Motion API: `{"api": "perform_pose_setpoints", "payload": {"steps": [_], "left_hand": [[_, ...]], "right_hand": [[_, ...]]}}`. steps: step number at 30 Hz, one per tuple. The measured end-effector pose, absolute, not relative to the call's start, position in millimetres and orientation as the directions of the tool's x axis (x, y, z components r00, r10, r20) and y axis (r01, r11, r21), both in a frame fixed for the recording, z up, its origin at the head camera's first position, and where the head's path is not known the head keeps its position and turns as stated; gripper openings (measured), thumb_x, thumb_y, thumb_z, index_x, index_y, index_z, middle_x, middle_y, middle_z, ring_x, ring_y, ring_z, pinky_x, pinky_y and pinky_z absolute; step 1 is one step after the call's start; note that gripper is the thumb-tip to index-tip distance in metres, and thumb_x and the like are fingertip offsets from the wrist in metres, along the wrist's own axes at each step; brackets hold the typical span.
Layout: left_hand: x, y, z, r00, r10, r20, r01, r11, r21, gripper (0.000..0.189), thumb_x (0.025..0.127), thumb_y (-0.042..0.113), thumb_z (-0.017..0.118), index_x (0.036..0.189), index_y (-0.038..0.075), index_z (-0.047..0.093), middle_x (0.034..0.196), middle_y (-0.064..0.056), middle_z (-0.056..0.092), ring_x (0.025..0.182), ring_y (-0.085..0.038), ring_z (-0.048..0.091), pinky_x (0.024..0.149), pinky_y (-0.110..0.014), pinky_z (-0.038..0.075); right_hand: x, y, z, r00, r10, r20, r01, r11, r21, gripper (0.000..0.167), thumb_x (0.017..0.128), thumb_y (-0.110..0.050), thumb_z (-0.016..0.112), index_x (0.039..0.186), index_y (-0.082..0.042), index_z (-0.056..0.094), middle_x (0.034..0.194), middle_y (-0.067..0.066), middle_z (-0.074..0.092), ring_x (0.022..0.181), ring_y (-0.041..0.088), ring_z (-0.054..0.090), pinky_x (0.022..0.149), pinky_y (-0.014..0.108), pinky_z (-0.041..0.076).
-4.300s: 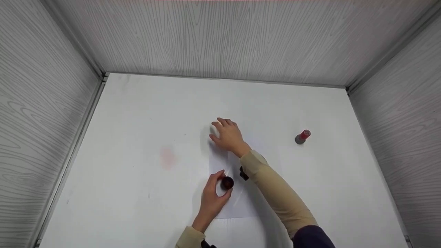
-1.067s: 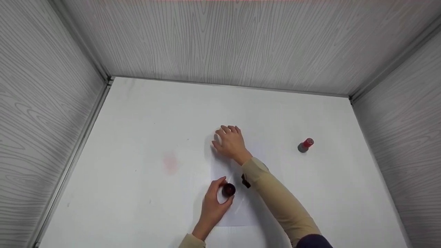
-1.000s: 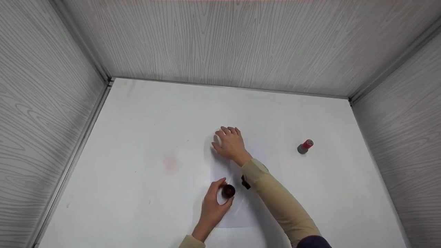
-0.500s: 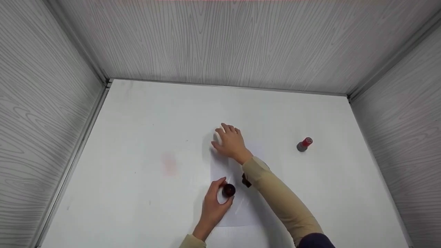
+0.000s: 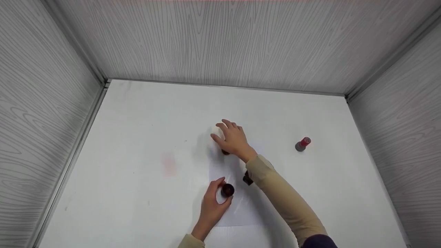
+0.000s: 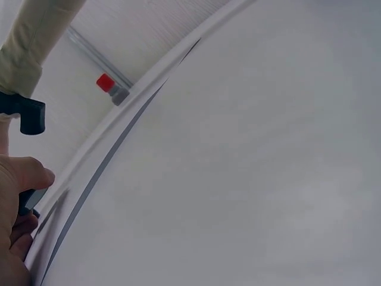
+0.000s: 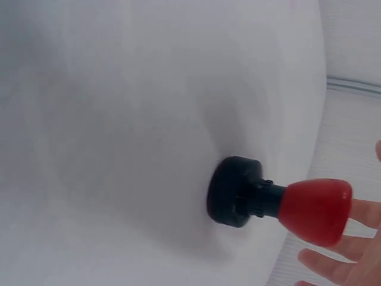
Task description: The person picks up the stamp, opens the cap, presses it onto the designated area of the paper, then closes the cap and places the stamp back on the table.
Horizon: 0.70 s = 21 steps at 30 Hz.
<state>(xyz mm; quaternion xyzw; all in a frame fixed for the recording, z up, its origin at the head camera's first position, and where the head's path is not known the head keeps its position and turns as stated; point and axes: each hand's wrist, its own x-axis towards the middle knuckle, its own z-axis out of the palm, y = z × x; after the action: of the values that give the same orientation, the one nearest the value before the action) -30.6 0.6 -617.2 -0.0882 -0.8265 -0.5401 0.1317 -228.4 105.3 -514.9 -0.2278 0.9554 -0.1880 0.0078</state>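
Near the front of the white table, my left hand (image 5: 212, 204) holds a dark round cap (image 5: 227, 190) between thumb and fingers, above a sheet of white paper (image 5: 237, 213). In the left wrist view only part of that hand (image 6: 15, 208) shows, with a dark piece in its grasp. My right hand (image 5: 234, 137) hovers over the far end of the paper, fingers spread. A stamp with a red handle (image 7: 315, 211) and black base stands upright in the right wrist view, the fingers behind it. Only its dark base (image 5: 225, 152) peeks out in the head view.
A second stamp, red-topped with a grey lower part (image 5: 303, 144), stands on the right of the table. A faint pink smudge (image 5: 168, 163) marks the tabletop (image 5: 113, 137) at left. Grey wood-grain panels (image 5: 220, 41) enclose the back and sides.
My right hand has loosened and lifted slightly, and the stamp's dark base shows beneath it where it was hidden before. The left hand keeps the cap in the same place.
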Motion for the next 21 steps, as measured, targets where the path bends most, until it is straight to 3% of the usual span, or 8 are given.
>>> {"api": "perform_pose_setpoints", "payload": {"steps": [4, 8, 14, 21], "left_hand": [[-30.3, 1.9, -617.0, -0.944, 0.006, 0.329, 0.305, 0.397, 0.866, 0.064, 0.077, 0.007, 0.083, 0.134, 0.004, 0.054, 0.118, -0.002, 0.061, 0.111, -0.015, 0.059, 0.098, -0.037, 0.049], [-30.1, 3.8, -616.9, -0.941, 0.004, 0.338, 0.313, 0.394, 0.864, 0.064, 0.076, 0.007, 0.083, 0.134, 0.005, 0.054, 0.117, -0.002, 0.061, 0.111, -0.016, 0.059, 0.098, -0.035, 0.049], [-29.0, 3.1, -616.8, -0.922, -0.004, 0.387, 0.349, 0.422, 0.837, 0.067, 0.075, 0.006, 0.085, 0.134, 0.004, 0.054, 0.116, -0.002, 0.061, 0.11, -0.016, 0.06, 0.096, -0.03, 0.049], [-28.0, 0.1, -616.9, -0.93, 0.006, 0.366, 0.335, 0.419, 0.844, 0.066, 0.076, 0.007, 0.084, 0.134, 0.004, 0.054, 0.117, -0.002, 0.061, 0.111, -0.016, 0.06, 0.097, -0.033, 0.049]], "right_hand": [[-222.6, 113.4, -500.0, -0.887, -0.442, 0.132, -0.458, 0.812, -0.363, 0.049, 0.098, -0.042, 0.058, 0.132, -0.007, 0.059, 0.13, 0.017, 0.06, 0.112, 0.035, 0.06, 0.09, 0.052, 0.049], [-211.8, 121.6, -489.3, -0.895, -0.441, 0.062, -0.432, 0.826, -0.364, 0.05, 0.091, -0.038, 0.069, 0.128, -0.005, 0.061, 0.111, 0.016, 0.066, 0.087, 0.033, 0.066, 0.077, 0.047, 0.055], [-197.8, 124.8, -490.8, -0.91, -0.41, -0.068, -0.352, 0.848, -0.396, 0.062, 0.083, -0.033, 0.08, 0.132, -0.003, 0.057, 0.115, 0.019, 0.063, 0.096, 0.035, 0.065, 0.081, 0.048, 0.055], [-192.6, 122.6, -500.5, -0.909, -0.415, 0.031, -0.383, 0.805, -0.454, 0.049, 0.081, -0.015, 0.081, 0.122, 0.003, 0.062, 0.107, 0.021, 0.064, 0.093, 0.036, 0.066, 0.081, 0.047, 0.055]]}}
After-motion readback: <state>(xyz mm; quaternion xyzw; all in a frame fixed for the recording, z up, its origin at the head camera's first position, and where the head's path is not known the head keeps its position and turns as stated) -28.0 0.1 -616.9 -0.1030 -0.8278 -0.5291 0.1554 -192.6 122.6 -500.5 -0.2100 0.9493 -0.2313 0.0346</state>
